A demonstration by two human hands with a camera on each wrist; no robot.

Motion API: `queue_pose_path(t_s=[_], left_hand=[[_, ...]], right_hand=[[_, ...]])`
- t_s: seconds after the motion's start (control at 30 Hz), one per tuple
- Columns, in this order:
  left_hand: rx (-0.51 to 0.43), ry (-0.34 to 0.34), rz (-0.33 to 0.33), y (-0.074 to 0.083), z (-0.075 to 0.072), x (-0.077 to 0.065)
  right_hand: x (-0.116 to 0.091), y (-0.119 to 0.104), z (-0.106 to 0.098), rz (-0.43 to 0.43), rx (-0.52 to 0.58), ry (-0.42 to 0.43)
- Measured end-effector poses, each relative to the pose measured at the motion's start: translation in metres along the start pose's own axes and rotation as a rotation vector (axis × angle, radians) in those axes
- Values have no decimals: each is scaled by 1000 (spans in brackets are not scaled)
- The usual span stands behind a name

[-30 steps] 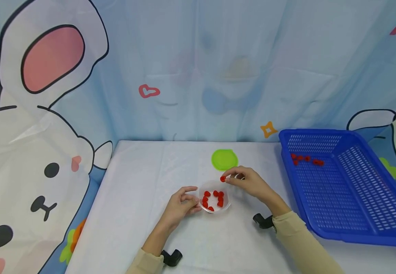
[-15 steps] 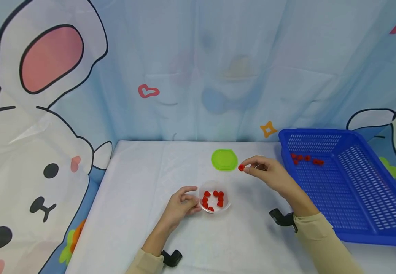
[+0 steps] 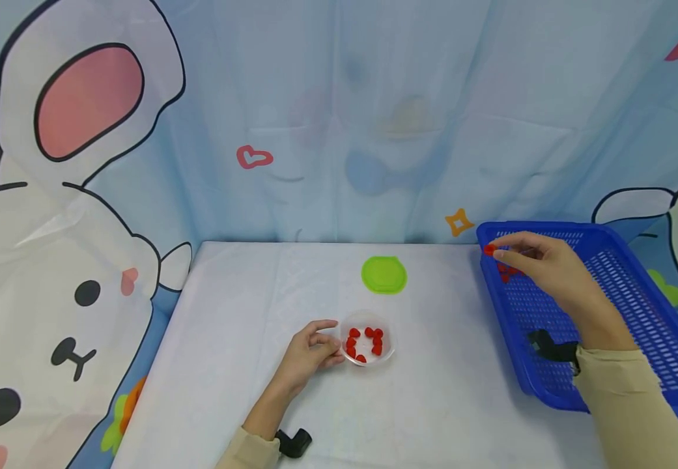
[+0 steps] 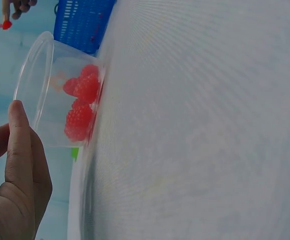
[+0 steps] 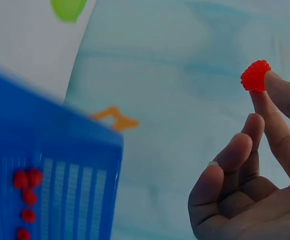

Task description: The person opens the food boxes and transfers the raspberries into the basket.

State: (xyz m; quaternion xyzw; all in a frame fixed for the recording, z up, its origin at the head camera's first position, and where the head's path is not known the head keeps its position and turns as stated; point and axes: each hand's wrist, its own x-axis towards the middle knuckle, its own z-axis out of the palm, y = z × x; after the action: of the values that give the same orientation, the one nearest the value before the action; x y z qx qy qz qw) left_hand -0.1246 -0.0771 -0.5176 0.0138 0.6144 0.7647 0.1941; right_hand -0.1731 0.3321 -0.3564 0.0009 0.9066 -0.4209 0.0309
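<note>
In the head view, my left hand (image 3: pixel 312 348) holds the left side of a clear plastic bowl (image 3: pixel 390 335) standing on the white table. Several red toy raspberries (image 3: pixel 377 341) lie in it; the left wrist view shows some raspberries (image 4: pixel 80 120) through its wall, with my fingers (image 4: pixel 18 130) at the rim. Up at the right, my right hand (image 3: pixel 555 267) pinches one raspberry (image 5: pixel 255 75) between thumb and forefinger, its other fingers loosely bent. That hand is over the far left corner of a blue plastic basket (image 3: pixel 508 339), where more raspberries (image 3: pixel 505 270) lie, partly hidden by it.
A round bright green lid (image 3: pixel 384 275) lies on the white-covered table (image 3: pixel 256 299) behind the bowl. The basket's raised rim borders the right side. A printed cloth curtain (image 3: pixel 315 195) hangs along the table's back edge. Black wrist mounts (image 3: pixel 294 443) stick out from both sleeves.
My right hand has travelled right and away from me, from beside the bowl to above the basket's far left corner, still pinching the raspberry. My left hand and the bowl have stayed put.
</note>
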Motion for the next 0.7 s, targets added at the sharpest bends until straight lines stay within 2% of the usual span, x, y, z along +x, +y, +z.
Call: queue_pose_path(t_s=[0.13,0.3,0.53,0.7], left_hand=[[0,1,0,0,0,0],[2,7,-5,0,-1,0],[0,5,-6,-1,-1,1],[-2,-1,-5,-2,-2,2]], right_hand=[[11,22,-18,31,-3,2],[30,58,-26,82,33,-13],[54,114,-26,186,43,-1],[61,137,-21,228,31,8]])
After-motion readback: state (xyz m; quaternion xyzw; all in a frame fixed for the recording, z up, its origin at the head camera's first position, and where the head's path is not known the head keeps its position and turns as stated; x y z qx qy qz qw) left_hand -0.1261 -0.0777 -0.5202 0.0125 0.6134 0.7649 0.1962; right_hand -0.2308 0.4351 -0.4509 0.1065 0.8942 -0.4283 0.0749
